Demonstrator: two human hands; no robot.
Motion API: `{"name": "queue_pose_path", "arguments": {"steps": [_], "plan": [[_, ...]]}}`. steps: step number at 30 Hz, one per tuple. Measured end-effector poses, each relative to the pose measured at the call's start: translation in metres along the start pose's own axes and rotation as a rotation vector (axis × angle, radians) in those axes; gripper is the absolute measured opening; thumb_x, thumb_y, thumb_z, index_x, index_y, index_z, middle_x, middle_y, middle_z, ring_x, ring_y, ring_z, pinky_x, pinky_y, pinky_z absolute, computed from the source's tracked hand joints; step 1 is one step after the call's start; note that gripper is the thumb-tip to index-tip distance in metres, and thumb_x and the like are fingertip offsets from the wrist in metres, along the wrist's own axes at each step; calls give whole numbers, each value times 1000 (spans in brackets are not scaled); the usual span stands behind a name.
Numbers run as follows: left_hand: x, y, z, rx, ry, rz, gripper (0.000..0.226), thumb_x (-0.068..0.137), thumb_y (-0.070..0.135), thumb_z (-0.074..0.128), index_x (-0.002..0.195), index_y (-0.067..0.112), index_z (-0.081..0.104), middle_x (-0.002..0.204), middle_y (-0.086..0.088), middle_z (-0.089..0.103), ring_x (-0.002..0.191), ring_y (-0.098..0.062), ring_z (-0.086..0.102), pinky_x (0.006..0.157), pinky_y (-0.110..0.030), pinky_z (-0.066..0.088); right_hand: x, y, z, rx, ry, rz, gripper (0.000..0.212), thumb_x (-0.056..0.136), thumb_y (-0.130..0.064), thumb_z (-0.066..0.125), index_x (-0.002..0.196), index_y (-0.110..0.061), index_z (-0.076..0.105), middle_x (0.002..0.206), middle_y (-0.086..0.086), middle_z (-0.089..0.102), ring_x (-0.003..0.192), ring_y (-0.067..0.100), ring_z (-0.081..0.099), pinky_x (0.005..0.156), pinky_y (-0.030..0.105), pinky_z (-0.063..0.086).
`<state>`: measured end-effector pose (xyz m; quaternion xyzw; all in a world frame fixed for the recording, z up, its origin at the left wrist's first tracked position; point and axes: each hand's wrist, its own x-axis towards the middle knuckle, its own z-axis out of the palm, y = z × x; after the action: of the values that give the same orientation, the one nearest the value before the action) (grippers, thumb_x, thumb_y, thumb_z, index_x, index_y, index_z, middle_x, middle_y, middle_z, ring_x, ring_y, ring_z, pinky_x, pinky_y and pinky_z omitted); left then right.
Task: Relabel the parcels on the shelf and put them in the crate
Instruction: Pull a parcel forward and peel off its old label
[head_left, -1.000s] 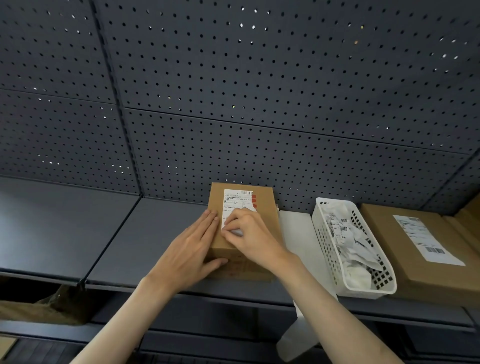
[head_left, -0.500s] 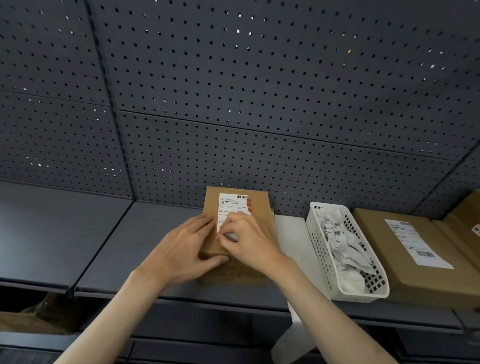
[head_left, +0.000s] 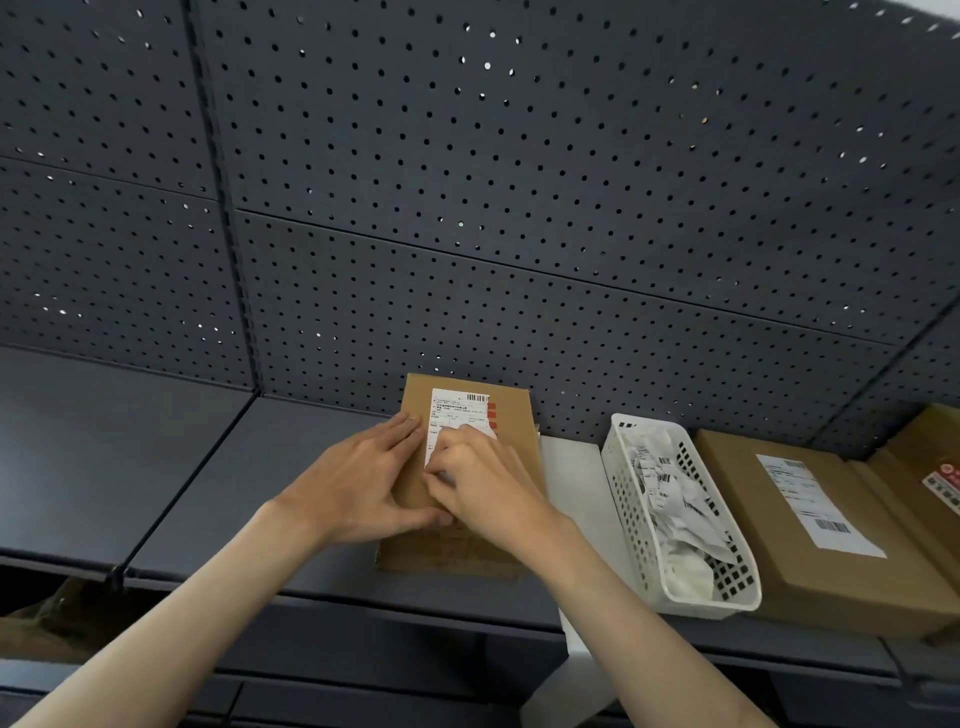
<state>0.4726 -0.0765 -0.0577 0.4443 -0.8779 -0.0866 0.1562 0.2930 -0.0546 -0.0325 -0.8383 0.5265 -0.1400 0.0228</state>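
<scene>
A small brown cardboard parcel (head_left: 511, 415) lies flat on the dark grey shelf (head_left: 291, 467), against the pegboard back. A white shipping label (head_left: 457, 410) with a barcode covers its top. My left hand (head_left: 358, 483) lies flat on the parcel's left side, fingers straight, thumb along its near part. My right hand (head_left: 483, 483) sits over the label's lower half with curled fingers that pinch the label's near left corner. The label's lower part is hidden under that hand.
A white slotted basket (head_left: 649, 561) with several crumpled labels stands right of the parcel. Beyond it lie a larger brown parcel (head_left: 748, 519) with a white label and another box (head_left: 930, 467) at the right edge. A white sheet (head_left: 576, 478) lies beneath the basket.
Both hands stay on the parcel; the right hand's fingers have shifted slightly on the label's lower left corner. The camera has drifted a little.
</scene>
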Motion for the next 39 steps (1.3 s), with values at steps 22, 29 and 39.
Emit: {"name": "queue_pose_path", "arguments": {"steps": [22,29,39], "plan": [[0,-4,4,46,-7,4,121,72,95,38,161,18,9,168,3,6,154,-7,4,117,-20,-1,-1,19,2,335,82,134,25,95,-33,69,109,-11,72,108,-4,63,103,10,56,89,23,45],[0,-5,7,29,-2,-15,124,69,97,37,161,19,11,168,5,6,153,-5,4,120,-23,5,-2,9,10,175,70,93,8,96,-22,63,94,-17,68,106,-6,62,104,15,52,90,39,47],[2,-4,4,25,7,-24,123,68,96,40,161,19,14,167,5,11,153,-6,8,118,-22,5,-2,11,8,356,196,287,14,93,-13,67,83,-11,75,89,-3,74,83,11,64,75,37,55]]}}
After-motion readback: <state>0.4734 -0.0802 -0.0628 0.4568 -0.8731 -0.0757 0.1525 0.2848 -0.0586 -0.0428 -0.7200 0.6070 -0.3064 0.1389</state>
